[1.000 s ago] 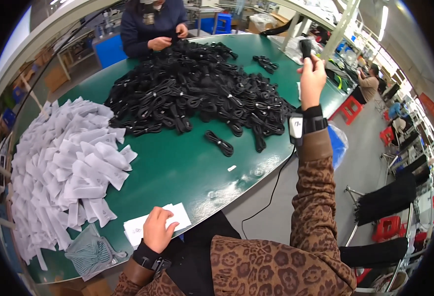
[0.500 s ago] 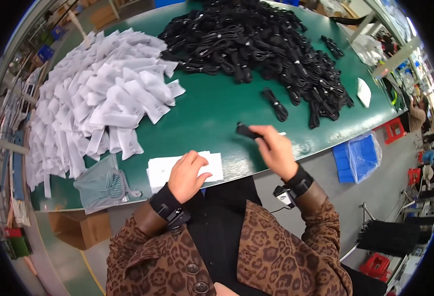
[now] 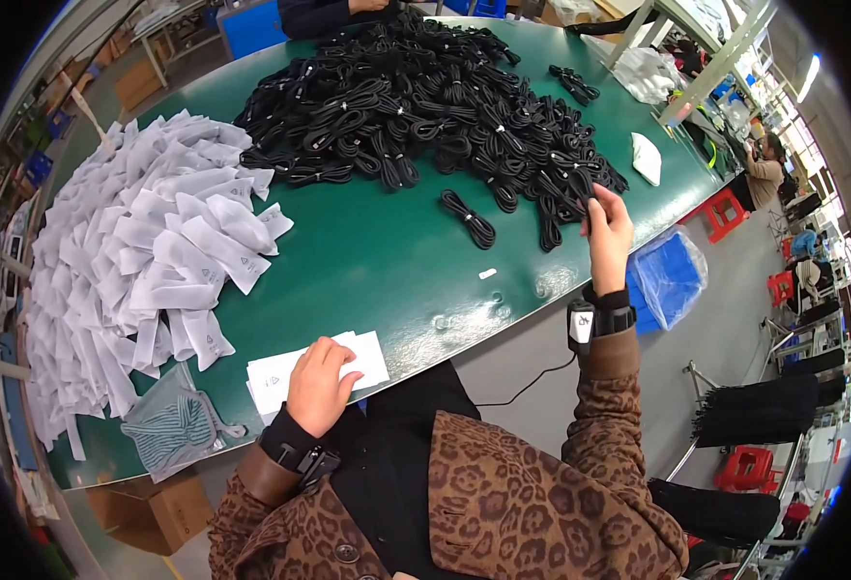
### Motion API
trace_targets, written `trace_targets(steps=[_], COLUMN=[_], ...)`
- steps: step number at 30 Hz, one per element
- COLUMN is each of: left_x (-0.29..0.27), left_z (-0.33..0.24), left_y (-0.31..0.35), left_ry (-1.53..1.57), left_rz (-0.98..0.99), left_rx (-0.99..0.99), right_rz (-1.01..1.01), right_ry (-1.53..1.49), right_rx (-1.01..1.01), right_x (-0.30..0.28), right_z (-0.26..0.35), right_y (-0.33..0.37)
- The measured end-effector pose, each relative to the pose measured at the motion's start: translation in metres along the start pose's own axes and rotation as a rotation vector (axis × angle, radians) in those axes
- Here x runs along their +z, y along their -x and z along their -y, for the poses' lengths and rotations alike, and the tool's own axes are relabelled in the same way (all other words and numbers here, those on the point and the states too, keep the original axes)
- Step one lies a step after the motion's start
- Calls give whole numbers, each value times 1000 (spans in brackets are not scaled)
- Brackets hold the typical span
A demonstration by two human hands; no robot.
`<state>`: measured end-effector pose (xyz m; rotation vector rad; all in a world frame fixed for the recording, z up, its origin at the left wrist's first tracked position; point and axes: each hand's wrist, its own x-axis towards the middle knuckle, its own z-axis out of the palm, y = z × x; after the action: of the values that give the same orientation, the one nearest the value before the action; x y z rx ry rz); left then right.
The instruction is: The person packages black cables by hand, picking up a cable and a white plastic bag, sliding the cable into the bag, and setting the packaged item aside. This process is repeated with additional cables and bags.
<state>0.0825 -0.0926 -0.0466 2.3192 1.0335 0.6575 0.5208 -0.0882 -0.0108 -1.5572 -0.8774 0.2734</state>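
My left hand (image 3: 321, 382) lies on a short stack of flat white sleeves (image 3: 370, 355) at the table's near edge, its thumb apart from its fingers. Out to the right, my right hand (image 3: 611, 232) pinches a black coiled cable (image 3: 585, 205) at the right edge of a big pile of black coiled cables (image 3: 435, 97). The fingers partly hide that cable. One separate cable bundle (image 3: 467, 218) lies on the green table between the pile and me. A heap of white sleeves (image 3: 155, 261) covers the table's left side.
A clear bag of striped teal material (image 3: 174, 425) lies at the near left edge. A small white piece (image 3: 487, 274) sits mid-table. Across the table, a person's hand (image 3: 367, 5) shows. Blue plastic-wrapped bin (image 3: 667, 280) and red stool (image 3: 720, 215) stand at right.
My right hand, which held a black item over the near part of the table, has moved right and away to the cable pile's edge. My left hand stays on the sleeves. The view has shifted.
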Motion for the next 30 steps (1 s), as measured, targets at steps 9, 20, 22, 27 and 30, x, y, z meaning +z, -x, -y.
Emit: trace_targets(steps=[9, 20, 22, 27, 30], left_x=[5, 8, 8, 7, 7], left_z=[1, -2, -3, -5, -2], left_y=[-2, -2, -2, -1, 3], left_ry=[-2, -14, 30, 122, 164], left_rz=[-14, -57, -66, -68, -51], left_rx=[-40, 8, -35, -111, -168], right_rz=[-634, 408, 457, 551, 553], right_ry=[-381, -131, -97, 48, 83], right_rx=[-252, 91, 70, 64, 70], right_x=[-53, 76, 88, 98, 99], right_z=[51, 27, 25, 21, 10], right_y=[25, 101, 104, 92, 90])
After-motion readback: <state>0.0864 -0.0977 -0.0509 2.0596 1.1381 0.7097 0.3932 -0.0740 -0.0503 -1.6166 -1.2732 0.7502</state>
